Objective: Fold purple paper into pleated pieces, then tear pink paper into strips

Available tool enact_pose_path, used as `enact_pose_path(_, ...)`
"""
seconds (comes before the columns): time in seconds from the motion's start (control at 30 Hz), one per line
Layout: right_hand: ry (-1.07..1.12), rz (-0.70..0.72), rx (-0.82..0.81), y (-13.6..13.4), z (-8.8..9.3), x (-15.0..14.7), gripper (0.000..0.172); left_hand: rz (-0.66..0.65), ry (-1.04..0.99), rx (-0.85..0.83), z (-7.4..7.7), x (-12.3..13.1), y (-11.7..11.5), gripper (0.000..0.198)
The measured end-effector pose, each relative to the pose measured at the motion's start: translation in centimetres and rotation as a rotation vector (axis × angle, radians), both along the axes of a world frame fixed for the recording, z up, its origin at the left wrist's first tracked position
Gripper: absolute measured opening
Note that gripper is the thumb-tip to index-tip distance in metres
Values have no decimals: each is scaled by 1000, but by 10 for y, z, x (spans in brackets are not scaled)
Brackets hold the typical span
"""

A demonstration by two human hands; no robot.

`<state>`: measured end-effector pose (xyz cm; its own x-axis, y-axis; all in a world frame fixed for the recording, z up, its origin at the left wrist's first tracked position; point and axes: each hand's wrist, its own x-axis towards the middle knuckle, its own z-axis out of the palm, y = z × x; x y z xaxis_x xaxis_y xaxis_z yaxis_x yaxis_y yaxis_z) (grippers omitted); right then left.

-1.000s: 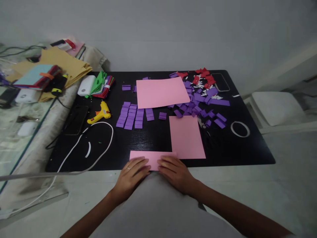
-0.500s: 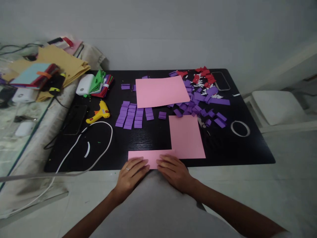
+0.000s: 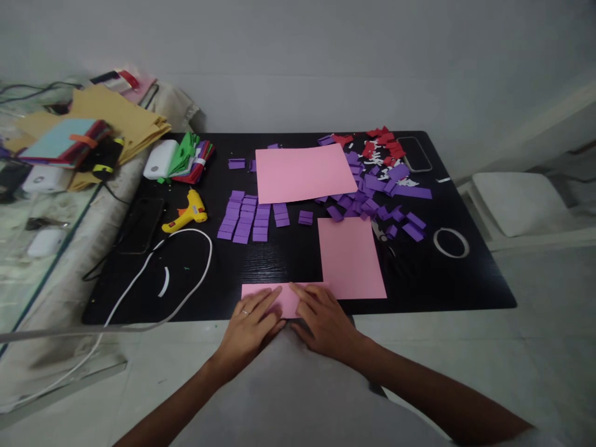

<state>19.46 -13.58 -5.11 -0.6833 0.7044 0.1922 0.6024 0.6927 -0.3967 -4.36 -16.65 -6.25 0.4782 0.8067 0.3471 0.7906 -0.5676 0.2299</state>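
A folded strip of pink paper (image 3: 287,300) lies along the front edge of the black table. My left hand (image 3: 246,329) rests on its left part, fingers stretched out and touching the paper. On its right part lies my right hand (image 3: 328,324), with the index finger reaching to the strip's far edge and the thumb apart near the table edge. Both hands are open and press on the paper. A pink sheet (image 3: 351,257) lies flat just right of the strip, its left corner meeting it. Farther back, a larger pink sheet (image 3: 302,174) covers some purple pieces.
Folded purple pieces (image 3: 241,217) stand in rows left of centre, with more heaped at right beside red scraps (image 3: 384,141). A yellow glue gun (image 3: 189,212), a phone (image 3: 141,225) and a white cable (image 3: 210,248) occupy the left. A tape ring (image 3: 451,243) lies right.
My fingers have slid away from me to the strip's far edge. My right index finger now points outward and its thumb has spread. The paper stays in place.
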Motion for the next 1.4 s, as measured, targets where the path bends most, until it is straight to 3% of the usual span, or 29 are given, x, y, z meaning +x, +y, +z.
enact_pose_path(0.07, -14, -39, -48, -1, 1, 2, 22, 9, 19, -22, 1, 0, -1, 14)
enact_pose_path(0.2, -26, -153, -132, -6, 4, 13, 63, 6, 7, -53, 4, 0, -2, 13)
enact_pose_path(0.3, -49, -239, -147, -10, 7, 23, 77, -1, -6, -48, 4, 0, -2, 14)
enact_pose_path(0.67, -36, -466, -118, -12, 10, 54, 77, 3, -38, -72, 4, 0, -3, 10)
enact_pose_path(0.83, 75, -419, 52, -2, 12, 44, 30, 6, -41, -76, 9, 0, 0, 10)
enact_pose_path(0.93, 169, -310, 123, 5, 15, 25, 15, 22, -33, -113, 14, -2, 4, 13)
enact_pose_path(1.07, 156, -152, 24, 14, 15, -2, 27, 54, -3, -164, 22, -7, 12, 16)
enact_pose_path(1.27, 45, -110, 22, 18, 7, -12, 38, 84, -1, -131, 23, -1, 19, 19)
enact_pose_path(1.4, 47, -113, 35, 16, 4, -11, 38, 129, 14, -113, 16, 17, 26, 38)
